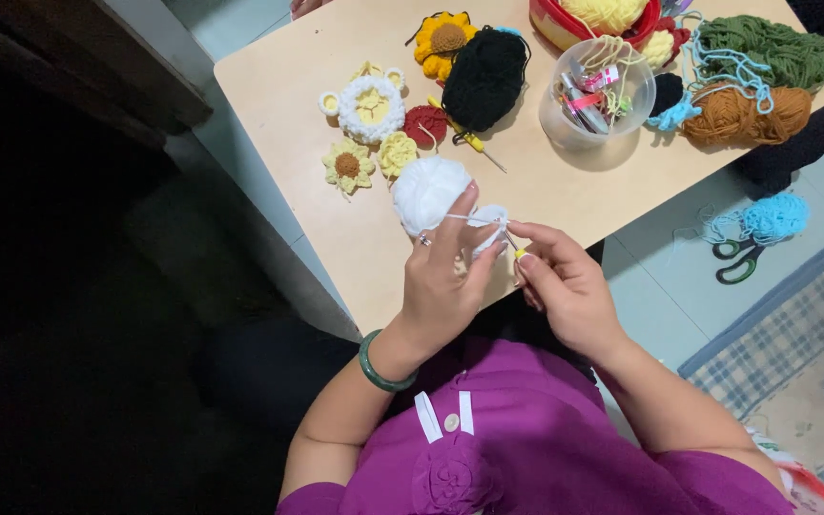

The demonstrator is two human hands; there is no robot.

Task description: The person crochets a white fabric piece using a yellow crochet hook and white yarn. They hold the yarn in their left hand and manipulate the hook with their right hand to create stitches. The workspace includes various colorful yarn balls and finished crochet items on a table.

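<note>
Head camera, looking down: I pinch a small white crochet piece (490,229) between the fingers of my left hand (445,286), just above the near edge of the table, a taut strand running across from it. My right hand (565,286) is closed around a crochet hook (518,250) with a yellow grip, its tip at the piece. One ball of white yarn (428,194), soft and round, lies touching my left fingertips.

Beyond it sit five small finished pieces: a white ring with a yellow centre (370,107), a pale yellow flower with a brown centre (347,165), a plain pale yellow flower (397,153), a red round (425,125) and one orange sunflower (442,43). One fuzzy black skein (484,78) lies over a second yellow-handled hook (464,136). A clear plastic tub (565,129) holds small tools. Right of it lie brown yarn (751,114), green yarn (774,48) and loose light-blue strands (717,72); a red bowl (550,24) holds yellow yarn.

The table (278,95) is smooth pale wood. On the grey tiled floor rest one blue yarn clump (772,217), green-handled scissors (738,259) and a checked rug (793,343).
</note>
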